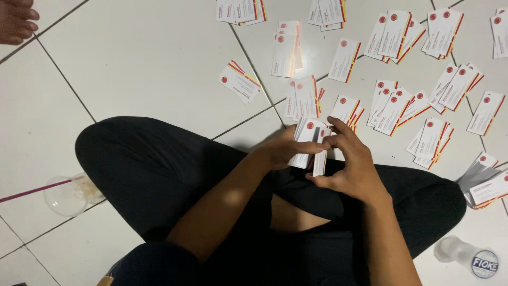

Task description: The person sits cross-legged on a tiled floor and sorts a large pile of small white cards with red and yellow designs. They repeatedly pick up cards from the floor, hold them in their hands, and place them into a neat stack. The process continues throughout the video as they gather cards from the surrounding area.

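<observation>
You sit cross-legged on the white tiled floor (pixel 148 63) in black trousers, and both your hands meet just above your lap. Your left hand (pixel 283 151) is curled around a stack of white business cards with red-and-yellow edge stripes and a red round emblem (pixel 308 139), gripping it from the left side. Your right hand (pixel 352 167) is closed on a single card of the same kind (pixel 320 161), pinched edge-on between thumb and fingers, just beside the stack and touching it.

Beyond your hands, many small piles of matching cards (pixel 394 108) lie spread over the floor, mostly to the upper right, some fanned, some overlapping. A clear plastic cup with a pink straw (pixel 69 193) lies tipped on the floor by your left knee. A clear plastic bottle with a round blue-and-white cap (pixel 471 257) lies near your right knee. Another person's bare foot (pixel 16 21) shows at the top left corner.
</observation>
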